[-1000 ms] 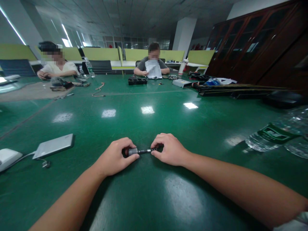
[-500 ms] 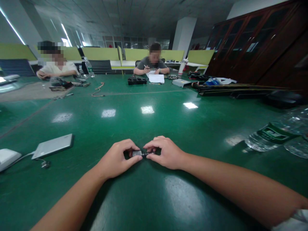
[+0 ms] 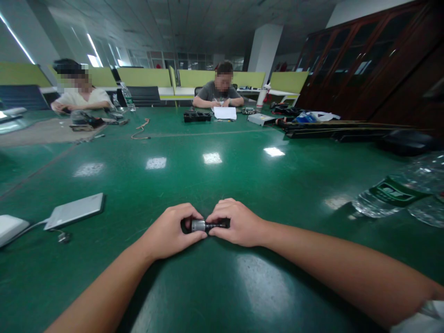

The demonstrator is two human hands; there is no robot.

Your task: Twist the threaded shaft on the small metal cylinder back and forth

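Note:
A small silver metal cylinder with a dark, ridged shaft [image 3: 198, 225] lies sideways on the green table between my hands. It looks like a little motor or a screwdriver-like part; its exact kind is unclear. My left hand [image 3: 169, 231] curves around the silver end, thumb in front and index finger behind, parted from each other. Around the dark shaft end is my right hand [image 3: 241, 223], its thumb and fingertips likewise spread on either side. Almost the whole part shows between the fingers. Whether any fingertip still touches it is hard to see.
At left are a silver power bank [image 3: 76, 212] with a cable and a white box [image 3: 12, 230]. Plastic bottles [image 3: 388, 196] lie at right. Two people sit across the green table [image 3: 208, 185], near a black tray [image 3: 197, 116], paper [image 3: 225, 113] and a cord [image 3: 141, 129].
The thumbs and fingers of both hands have loosened and moved off the metal part, so more of it shows. Across the table, a person's writing hand has lowered to the paper.

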